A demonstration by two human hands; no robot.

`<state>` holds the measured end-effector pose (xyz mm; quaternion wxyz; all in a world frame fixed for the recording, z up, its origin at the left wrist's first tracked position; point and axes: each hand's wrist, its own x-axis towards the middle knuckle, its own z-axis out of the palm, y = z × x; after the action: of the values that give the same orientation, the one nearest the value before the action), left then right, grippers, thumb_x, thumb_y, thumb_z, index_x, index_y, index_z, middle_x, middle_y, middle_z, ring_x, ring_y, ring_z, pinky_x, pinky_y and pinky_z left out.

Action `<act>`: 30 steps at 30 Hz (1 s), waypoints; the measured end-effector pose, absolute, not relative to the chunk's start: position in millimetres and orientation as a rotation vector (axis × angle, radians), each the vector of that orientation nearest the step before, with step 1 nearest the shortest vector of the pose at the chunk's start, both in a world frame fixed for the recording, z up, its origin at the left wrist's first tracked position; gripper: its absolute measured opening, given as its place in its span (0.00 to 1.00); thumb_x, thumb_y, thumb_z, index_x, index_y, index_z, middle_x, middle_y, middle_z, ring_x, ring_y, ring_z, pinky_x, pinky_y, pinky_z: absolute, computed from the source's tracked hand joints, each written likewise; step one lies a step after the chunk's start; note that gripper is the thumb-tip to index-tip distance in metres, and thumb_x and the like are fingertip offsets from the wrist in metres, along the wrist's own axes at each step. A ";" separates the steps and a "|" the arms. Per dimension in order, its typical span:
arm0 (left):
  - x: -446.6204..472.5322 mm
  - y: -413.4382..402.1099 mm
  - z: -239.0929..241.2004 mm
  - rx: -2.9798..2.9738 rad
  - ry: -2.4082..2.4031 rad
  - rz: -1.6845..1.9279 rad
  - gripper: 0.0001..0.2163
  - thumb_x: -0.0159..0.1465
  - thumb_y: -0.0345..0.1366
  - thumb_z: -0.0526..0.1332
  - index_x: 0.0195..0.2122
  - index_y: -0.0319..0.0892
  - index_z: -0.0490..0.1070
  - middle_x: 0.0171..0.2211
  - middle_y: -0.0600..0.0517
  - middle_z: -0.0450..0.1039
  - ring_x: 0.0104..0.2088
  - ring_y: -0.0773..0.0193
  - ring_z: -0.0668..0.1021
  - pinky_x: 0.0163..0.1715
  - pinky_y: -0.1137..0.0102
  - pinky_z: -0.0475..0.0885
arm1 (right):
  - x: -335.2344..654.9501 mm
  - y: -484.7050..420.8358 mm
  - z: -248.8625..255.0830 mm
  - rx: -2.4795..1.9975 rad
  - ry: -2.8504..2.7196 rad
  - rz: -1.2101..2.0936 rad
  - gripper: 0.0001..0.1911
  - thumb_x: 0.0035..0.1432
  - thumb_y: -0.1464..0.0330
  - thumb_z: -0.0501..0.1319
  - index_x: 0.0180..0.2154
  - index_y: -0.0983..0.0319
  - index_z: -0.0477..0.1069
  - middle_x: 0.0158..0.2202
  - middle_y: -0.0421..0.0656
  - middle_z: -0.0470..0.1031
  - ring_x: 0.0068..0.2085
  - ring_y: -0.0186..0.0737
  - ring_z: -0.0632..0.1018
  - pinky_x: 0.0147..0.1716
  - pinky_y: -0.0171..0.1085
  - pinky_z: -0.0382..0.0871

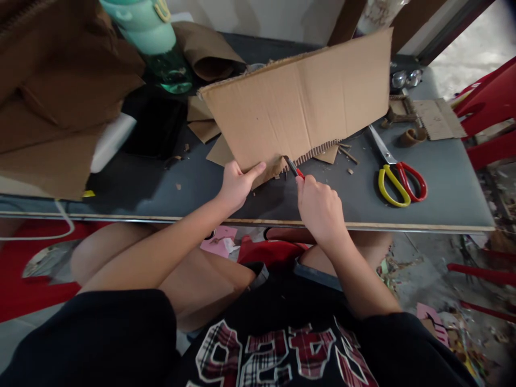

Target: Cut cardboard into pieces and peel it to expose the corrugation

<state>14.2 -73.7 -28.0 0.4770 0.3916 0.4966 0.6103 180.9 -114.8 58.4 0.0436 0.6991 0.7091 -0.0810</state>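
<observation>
A large piece of cardboard (306, 102) is tilted up above the grey table, its lower edge towards me and showing torn corrugation. My left hand (237, 185) grips its lower left corner, thumb on the face and fingers hidden behind. My right hand (320, 207) is closed round the red handle of a utility knife (293, 166). The blade meets the cardboard's lower edge, where a small flap is peeled up beside my left thumb. Scissors (399, 177) with one yellow and one red handle lie open to the right of my right hand.
A green water bottle (155, 45) and a rolled brown sheet (209, 51) stand at the back left. Brown cardboard (52, 97) rises at far left. Cardboard scraps (327, 155) lie under the sheet; a small cardboard ring (413, 137) sits right. The table's front edge (363, 226) is near my legs.
</observation>
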 end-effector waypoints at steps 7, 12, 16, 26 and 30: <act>13.9 -72.7 -28.8 0.949 1.211 1.500 0.21 0.49 0.47 0.78 0.37 0.38 0.78 0.44 0.41 0.81 0.51 0.44 0.80 0.60 0.51 0.72 | 183.8 -114.9 58.1 2.076 2.173 -0.261 0.24 0.76 0.61 0.42 0.43 0.68 0.72 0.34 0.57 0.80 0.37 0.52 0.84 0.27 0.35 0.62; 10.6 -74.7 -31.4 0.939 1.214 1.478 0.22 0.48 0.46 0.78 0.38 0.37 0.79 0.44 0.40 0.81 0.49 0.45 0.82 0.59 0.50 0.73 | 188.4 -112.3 58.4 2.030 2.192 -0.270 0.25 0.76 0.61 0.41 0.44 0.67 0.72 0.35 0.57 0.80 0.37 0.53 0.84 0.29 0.36 0.63; 10.5 -77.9 -31.1 0.937 1.220 1.481 0.24 0.49 0.46 0.78 0.42 0.37 0.78 0.47 0.40 0.81 0.49 0.46 0.81 0.58 0.52 0.74 | 194.6 -109.2 61.4 1.996 2.225 -0.302 0.25 0.76 0.60 0.41 0.44 0.66 0.73 0.36 0.56 0.80 0.36 0.52 0.83 0.31 0.38 0.65; 12.0 -78.7 -30.1 1.010 1.235 1.514 0.21 0.52 0.47 0.77 0.40 0.38 0.79 0.46 0.40 0.81 0.50 0.46 0.81 0.59 0.54 0.74 | 189.5 -110.8 64.3 1.998 2.216 -0.320 0.25 0.76 0.61 0.42 0.45 0.68 0.74 0.36 0.58 0.80 0.36 0.52 0.83 0.30 0.38 0.64; 12.8 -79.9 -28.2 1.044 1.246 1.533 0.19 0.52 0.45 0.77 0.39 0.38 0.80 0.44 0.41 0.82 0.49 0.47 0.81 0.59 0.55 0.74 | 194.8 -106.0 66.5 1.978 2.238 -0.330 0.25 0.76 0.61 0.43 0.45 0.67 0.74 0.37 0.57 0.80 0.37 0.52 0.82 0.31 0.38 0.63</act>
<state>12.8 -79.9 -28.2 0.4384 0.4200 0.5012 0.6167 194.8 -106.0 66.5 0.0683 0.6567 0.7430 -0.1096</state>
